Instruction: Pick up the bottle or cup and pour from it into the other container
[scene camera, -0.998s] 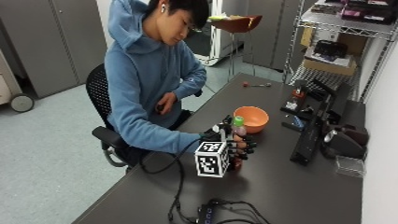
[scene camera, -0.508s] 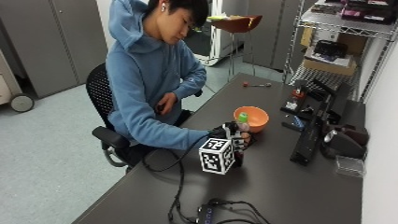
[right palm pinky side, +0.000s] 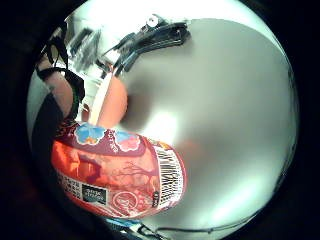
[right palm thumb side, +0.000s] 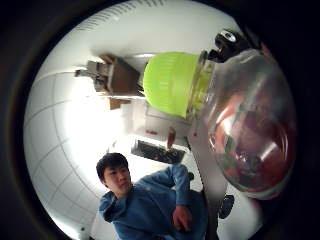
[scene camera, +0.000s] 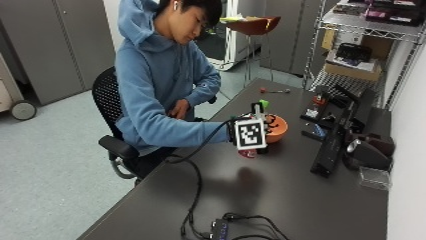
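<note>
seated at the dark grey worktop (scene camera: 279, 195), torso turned toward it. right arm in a light blue hooded sleeve (scene camera: 174, 134) stretched forward and out over the surface, forearm raised clear of it. black-gloved right hand (scene camera: 256, 131) lifted above the worktop, fingers curled round a clear plastic bottle with a red label and lime-green cap (right palm thumb side: 240, 125), holding it off the surface, cap upward. bare left hand (scene camera: 178, 108) tucked against the lap, fingers loosely bent, holding nothing.
</note>
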